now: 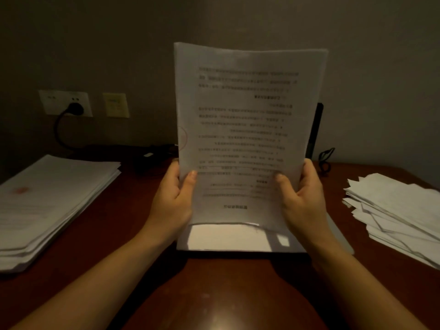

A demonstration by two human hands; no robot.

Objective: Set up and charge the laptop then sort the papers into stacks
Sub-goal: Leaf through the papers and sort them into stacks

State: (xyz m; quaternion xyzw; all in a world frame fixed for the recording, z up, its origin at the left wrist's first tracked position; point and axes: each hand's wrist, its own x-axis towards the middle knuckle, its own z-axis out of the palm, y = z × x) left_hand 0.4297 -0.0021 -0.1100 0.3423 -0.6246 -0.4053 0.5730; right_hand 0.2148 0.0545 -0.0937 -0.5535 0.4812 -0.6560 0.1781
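I hold a thin bundle of printed sheets upright in front of me, its text upside down. My left hand grips its lower left edge with the thumb on the front. My right hand grips the lower right edge the same way. Behind the sheets stands the open laptop, almost wholly hidden; only a dark strip of its screen edge shows. A lit white sheet lies below the bundle, over the laptop's base. A neat paper stack lies at the left, a loose messy pile at the right.
A black plug sits in the wall socket, its cable running down to a dark adapter on the brown desk. A black cord loops at the back right. A yellowish wall plate is beside the socket.
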